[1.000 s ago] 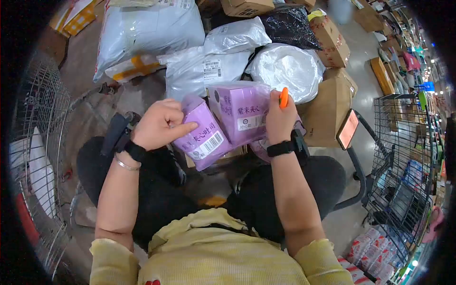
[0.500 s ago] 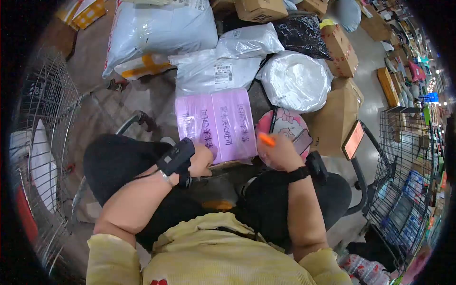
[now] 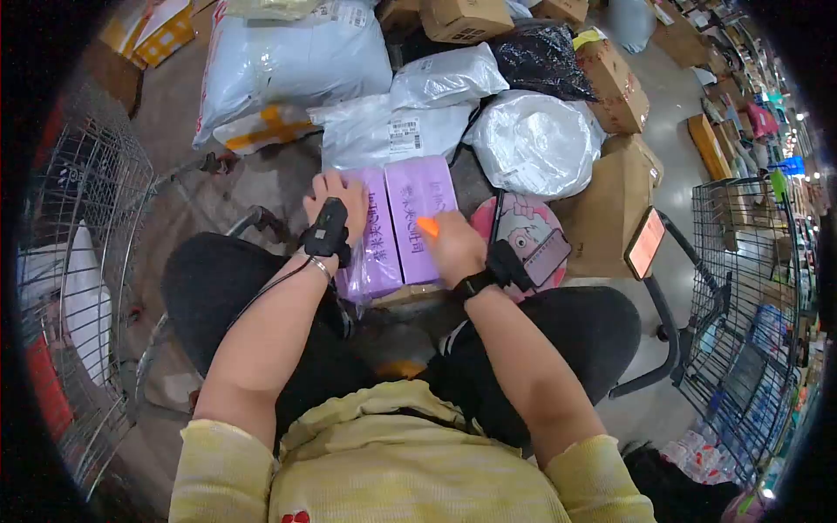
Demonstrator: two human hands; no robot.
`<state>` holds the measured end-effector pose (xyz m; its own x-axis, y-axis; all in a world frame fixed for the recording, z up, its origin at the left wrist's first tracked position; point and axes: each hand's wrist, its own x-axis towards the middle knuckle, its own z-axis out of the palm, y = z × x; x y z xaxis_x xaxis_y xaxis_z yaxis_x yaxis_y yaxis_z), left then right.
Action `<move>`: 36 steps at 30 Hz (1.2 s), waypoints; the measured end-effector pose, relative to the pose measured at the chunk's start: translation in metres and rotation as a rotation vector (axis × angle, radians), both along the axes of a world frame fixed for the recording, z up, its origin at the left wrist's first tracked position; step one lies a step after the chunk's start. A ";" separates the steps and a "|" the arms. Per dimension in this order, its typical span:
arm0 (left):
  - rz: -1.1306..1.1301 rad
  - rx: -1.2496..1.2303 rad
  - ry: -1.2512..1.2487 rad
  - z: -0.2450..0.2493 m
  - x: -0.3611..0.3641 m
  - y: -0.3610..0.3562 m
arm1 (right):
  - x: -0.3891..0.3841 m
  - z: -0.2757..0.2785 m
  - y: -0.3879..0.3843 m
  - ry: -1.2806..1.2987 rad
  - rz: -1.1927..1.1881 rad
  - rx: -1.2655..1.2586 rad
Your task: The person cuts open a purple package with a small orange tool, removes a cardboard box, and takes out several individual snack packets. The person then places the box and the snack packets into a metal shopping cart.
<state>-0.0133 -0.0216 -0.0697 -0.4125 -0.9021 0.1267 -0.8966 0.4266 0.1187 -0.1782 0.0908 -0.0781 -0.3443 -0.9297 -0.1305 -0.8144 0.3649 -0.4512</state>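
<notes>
Two purple boxes with dark printed characters lie side by side in front of me, with clear plastic film about them. A narrow dark gap shows between them. My left hand lies on the far left part of the left box, fingers spread. Over the right box, my right hand is closed around a small orange tool. Only its orange end shows, so its exact kind is hidden. Loose film hangs at the near left corner.
A pink round cartoon stool carries a phone. White parcels, a round wrapped package and cardboard boxes stand behind and to the right. Wire carts flank me; another phone is mounted at right.
My left hand has moved from the near left edge up onto the left box. My right hand has shifted left from over the stool onto the right box, with the orange tool.
</notes>
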 end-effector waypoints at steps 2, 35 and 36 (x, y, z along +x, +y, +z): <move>0.007 -0.289 -0.053 -0.021 -0.001 0.001 | -0.001 -0.002 0.001 0.102 0.040 -0.032; 0.031 -0.018 0.226 -0.081 0.000 -0.054 | -0.007 -0.002 0.025 0.140 0.096 -0.028; 0.240 0.045 0.172 -0.086 -0.003 -0.061 | -0.007 0.002 0.023 0.124 0.088 0.010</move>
